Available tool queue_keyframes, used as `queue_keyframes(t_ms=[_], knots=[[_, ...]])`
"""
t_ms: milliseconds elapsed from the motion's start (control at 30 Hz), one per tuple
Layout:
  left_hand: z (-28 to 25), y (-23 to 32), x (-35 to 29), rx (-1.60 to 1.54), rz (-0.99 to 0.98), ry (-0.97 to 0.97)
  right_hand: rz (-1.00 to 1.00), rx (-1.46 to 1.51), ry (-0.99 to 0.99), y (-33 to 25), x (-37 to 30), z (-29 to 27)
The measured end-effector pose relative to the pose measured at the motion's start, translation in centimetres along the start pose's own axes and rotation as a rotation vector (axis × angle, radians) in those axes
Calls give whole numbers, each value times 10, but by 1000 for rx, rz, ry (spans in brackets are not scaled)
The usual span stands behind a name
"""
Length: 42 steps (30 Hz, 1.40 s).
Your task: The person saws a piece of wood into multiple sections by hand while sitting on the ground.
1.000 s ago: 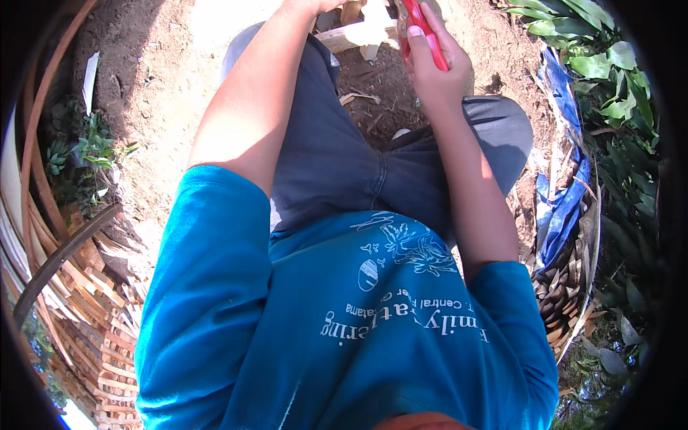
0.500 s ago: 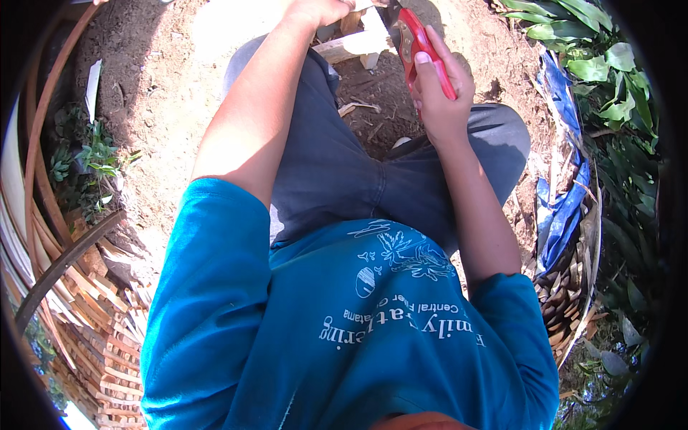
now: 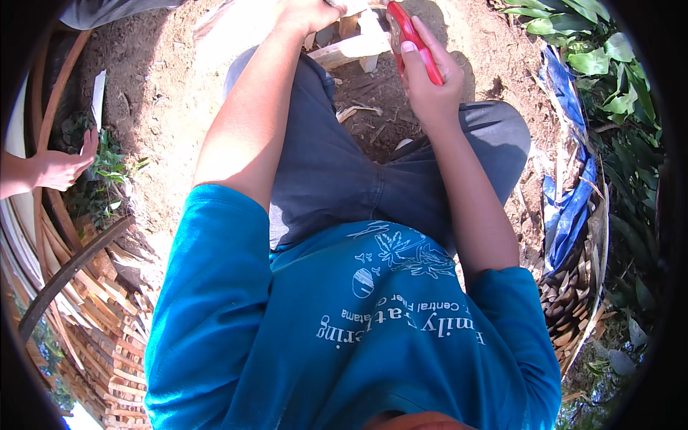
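**Co-worker's hand (image 3: 63, 169) enters at L edge; red-handled tool (image 3: 428, 54) shifts up a bit vs. half a sec. ago**

Head view: A person in a blue T-shirt (image 3: 358, 308) sits on the ground, knees apart, w/ a small wooden frame (image 3: 347, 51) on the bare soil ahead, nr. the top edge. The R hand (image 3: 436, 89) is closed round the tool's red handles, its head pointing away from the body, just R of the frame. The L hand (image 3: 304, 16) reaches to the top edge, L of the tool; can't tell if its fingers grip anything, as glare & the edge hide them. The co-worker's hand, by the low greenery (image 3: 111, 168), is well apart from both.

Step in hand, prob.: bringing the tool to bear at the frame. Next move calls for, it seems, a steady L hand, fingers clear of the tool's head, plus a firm R grip.
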<state>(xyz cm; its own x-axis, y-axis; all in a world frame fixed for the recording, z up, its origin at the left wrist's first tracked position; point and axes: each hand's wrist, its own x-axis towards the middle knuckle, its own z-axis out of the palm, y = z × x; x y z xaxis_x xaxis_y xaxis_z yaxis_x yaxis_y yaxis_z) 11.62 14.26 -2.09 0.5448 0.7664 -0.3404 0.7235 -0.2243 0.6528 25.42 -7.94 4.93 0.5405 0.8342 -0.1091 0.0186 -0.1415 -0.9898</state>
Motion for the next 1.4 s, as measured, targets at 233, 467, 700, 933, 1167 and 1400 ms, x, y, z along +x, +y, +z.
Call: queue_keyframes(t_ms=[233,467,700,933,1167,1400], knots=[[8,1,8,138,-11,67,-135,3,28,8,35,23],[-7,11,-5,150,-45,11,48,17,8,-16,-23,-17],[-10,47,-9,228,-44,6,-59,-79,35,-6,46,12],[-11,18,-7,164,-27,15,95,56,29,-25,-35,-19],[-21,30,-5,322,-28,-26,35,-59,-11,-9,22,7],[-18,39,-15,339,-38,-39,92,-45,30,-31,-18,-9]])
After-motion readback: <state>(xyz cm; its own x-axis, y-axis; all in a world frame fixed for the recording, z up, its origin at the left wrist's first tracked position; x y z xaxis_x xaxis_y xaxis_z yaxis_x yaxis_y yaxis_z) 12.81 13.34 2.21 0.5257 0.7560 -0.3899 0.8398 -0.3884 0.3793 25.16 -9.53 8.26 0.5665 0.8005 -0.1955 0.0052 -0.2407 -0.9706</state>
